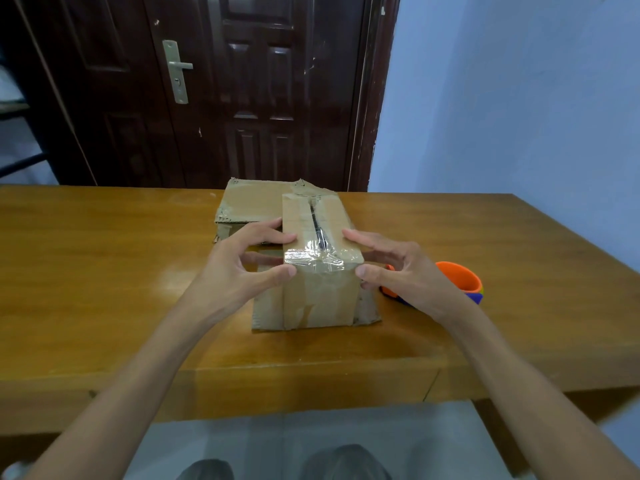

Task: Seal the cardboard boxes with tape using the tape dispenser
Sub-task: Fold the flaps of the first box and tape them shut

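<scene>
Wooden table (pixel 104 271): both hands, left (pixel 239 271) & right (pixel 405 271), grip taped cardboard box (pixel 320 292) w/ curled fingers; contents hidden.

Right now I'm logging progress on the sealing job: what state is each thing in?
Front cardboard box: flaps closed, clear tape over the near top edge, a dark gap along the seam.
Rear cardboard box: behind, lid flap raised.
Tape dispenser: on the table, unheld.
Left hand: fingers curled on the front box.
Right hand: likewise.
Door: closed.
</scene>
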